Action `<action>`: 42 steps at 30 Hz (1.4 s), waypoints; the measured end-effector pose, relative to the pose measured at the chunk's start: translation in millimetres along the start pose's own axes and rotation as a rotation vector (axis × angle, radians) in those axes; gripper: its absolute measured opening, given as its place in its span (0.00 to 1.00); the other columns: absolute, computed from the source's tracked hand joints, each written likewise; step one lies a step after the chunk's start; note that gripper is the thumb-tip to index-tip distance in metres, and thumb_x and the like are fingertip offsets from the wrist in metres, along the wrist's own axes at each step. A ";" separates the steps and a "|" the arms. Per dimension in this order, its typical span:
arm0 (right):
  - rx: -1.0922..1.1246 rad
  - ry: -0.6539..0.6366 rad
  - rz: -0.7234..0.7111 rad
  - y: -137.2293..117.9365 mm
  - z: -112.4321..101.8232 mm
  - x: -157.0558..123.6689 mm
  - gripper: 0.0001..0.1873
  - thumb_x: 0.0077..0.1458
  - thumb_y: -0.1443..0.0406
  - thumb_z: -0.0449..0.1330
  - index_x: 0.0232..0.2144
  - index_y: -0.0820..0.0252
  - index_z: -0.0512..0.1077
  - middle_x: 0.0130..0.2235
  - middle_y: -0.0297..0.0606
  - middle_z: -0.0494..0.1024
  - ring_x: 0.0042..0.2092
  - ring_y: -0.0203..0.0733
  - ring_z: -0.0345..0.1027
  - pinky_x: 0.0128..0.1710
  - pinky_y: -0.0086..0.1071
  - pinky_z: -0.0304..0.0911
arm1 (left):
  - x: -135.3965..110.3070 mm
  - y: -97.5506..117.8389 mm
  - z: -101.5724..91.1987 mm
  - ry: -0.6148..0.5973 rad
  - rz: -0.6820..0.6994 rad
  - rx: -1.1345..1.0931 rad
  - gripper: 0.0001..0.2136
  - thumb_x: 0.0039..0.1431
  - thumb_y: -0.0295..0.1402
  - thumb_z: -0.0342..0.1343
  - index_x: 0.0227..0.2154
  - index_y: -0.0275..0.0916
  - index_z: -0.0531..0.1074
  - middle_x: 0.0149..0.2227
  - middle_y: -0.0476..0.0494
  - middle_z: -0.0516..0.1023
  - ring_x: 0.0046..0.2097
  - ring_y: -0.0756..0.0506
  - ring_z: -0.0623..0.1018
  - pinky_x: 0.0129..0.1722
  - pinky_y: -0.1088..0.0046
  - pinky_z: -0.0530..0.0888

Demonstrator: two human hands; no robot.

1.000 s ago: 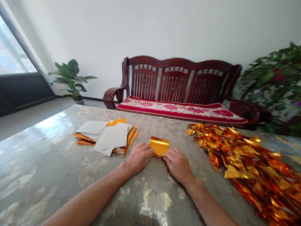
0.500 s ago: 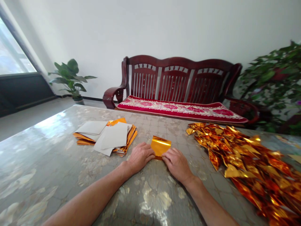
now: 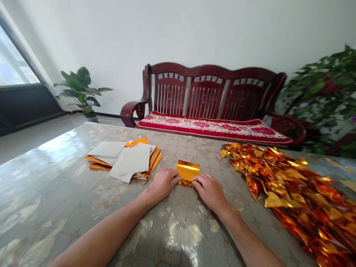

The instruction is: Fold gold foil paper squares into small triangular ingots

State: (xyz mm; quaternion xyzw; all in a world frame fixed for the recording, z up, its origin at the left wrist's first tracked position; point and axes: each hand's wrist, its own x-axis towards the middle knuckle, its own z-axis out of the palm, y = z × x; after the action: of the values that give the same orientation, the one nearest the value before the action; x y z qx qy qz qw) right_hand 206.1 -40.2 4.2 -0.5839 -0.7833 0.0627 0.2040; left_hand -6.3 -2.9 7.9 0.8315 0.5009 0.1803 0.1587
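A small sheet of gold foil paper (image 3: 188, 171) lies on the table (image 3: 55, 185) in front of me, its far part curling upward. My left hand (image 3: 163, 183) pinches its near left edge, fingers closed. My right hand (image 3: 209, 190) pinches the near right edge the same way. To the left sits a stack of gold sheets (image 3: 125, 160), several of them white side up. A large heap of folded gold foil pieces (image 3: 292, 185) spreads over the right of the table.
The table has a glossy, marble-patterned top. Behind it stands a dark red wooden bench (image 3: 211, 100) with a red cushion. A potted plant (image 3: 80, 89) stands on the floor at the far left, and a leafy plant (image 3: 325, 96) at the right.
Both hands have kept their grip on the near edge of the gold sheet. The curled far part of the sheet has shifted slightly. The view has tilted a little.
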 end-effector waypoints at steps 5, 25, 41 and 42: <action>0.014 0.029 0.027 -1.7 -0.5 0.2 0.08 0.62 0.64 0.56 0.34 0.54 0.75 0.35 0.34 0.79 0.40 0.40 0.69 0.39 0.31 0.55 | 0.2 3.8 -2.7 0.004 -0.061 -0.029 0.11 0.63 0.39 0.53 0.32 0.43 0.78 0.33 0.49 0.82 0.36 0.46 0.78 0.31 0.75 0.63; 0.012 0.018 0.088 -5.6 0.6 -0.2 0.05 0.60 0.67 0.57 0.34 0.55 0.73 0.35 0.34 0.78 0.40 0.40 0.68 0.39 0.31 0.54 | 1.0 7.0 -5.0 0.030 -0.130 -0.004 0.05 0.56 0.35 0.56 0.31 0.43 0.76 0.29 0.50 0.79 0.33 0.47 0.76 0.30 0.74 0.59; -0.084 0.088 -0.035 -8.3 0.0 -3.7 0.02 0.60 0.67 0.59 0.34 0.56 0.72 0.38 0.37 0.75 0.44 0.44 0.64 0.43 0.34 0.56 | -7.8 7.0 4.6 0.107 0.108 0.144 0.06 0.64 0.32 0.53 0.39 0.42 0.75 0.41 0.45 0.76 0.45 0.43 0.73 0.45 0.69 0.67; -0.099 0.106 -0.069 -9.1 -0.4 -4.3 0.03 0.60 0.67 0.59 0.34 0.56 0.73 0.39 0.37 0.74 0.44 0.44 0.64 0.43 0.35 0.56 | -8.6 7.4 6.7 0.096 0.171 0.165 0.07 0.65 0.31 0.52 0.39 0.42 0.75 0.41 0.45 0.76 0.45 0.44 0.72 0.45 0.69 0.67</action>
State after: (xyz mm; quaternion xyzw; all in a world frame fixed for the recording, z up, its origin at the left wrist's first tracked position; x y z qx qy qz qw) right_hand 199.1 -47.1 6.6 -0.5684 -0.7931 -0.0143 0.2182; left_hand -1.2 -14.5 4.1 0.8718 0.4484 0.1909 0.0498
